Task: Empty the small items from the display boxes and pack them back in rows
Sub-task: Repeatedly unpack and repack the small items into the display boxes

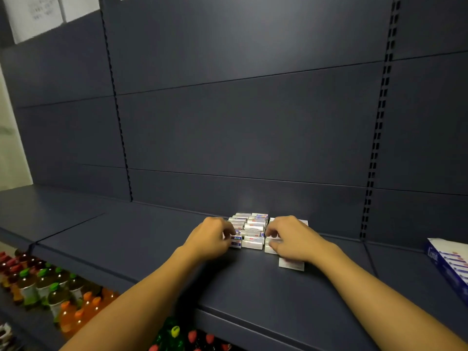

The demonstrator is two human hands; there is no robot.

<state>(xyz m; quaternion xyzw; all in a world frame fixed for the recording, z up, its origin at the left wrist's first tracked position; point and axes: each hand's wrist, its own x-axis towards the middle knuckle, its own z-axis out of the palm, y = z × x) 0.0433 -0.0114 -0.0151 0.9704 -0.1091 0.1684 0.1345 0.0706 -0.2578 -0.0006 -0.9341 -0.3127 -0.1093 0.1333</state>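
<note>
Several small white packets (252, 230) with blue and red print lie in rows on the dark shelf (157, 239). My left hand (211, 236) sits at the left edge of the group, fingers curled round a packet with a blue label (236, 241). My right hand (291, 238) covers the right side of the group, fingers curled on a white packet (269, 245). One loose white packet (291, 265) lies just below my right wrist. A blue and white display box (449, 262) lies at the far right of the shelf.
The shelf's dark back panel (248, 127) rises right behind the packets. On the lower shelf at the left stand several drink bottles (43, 285) with green, orange and red caps. Paper sheets (35, 16) hang at the top left.
</note>
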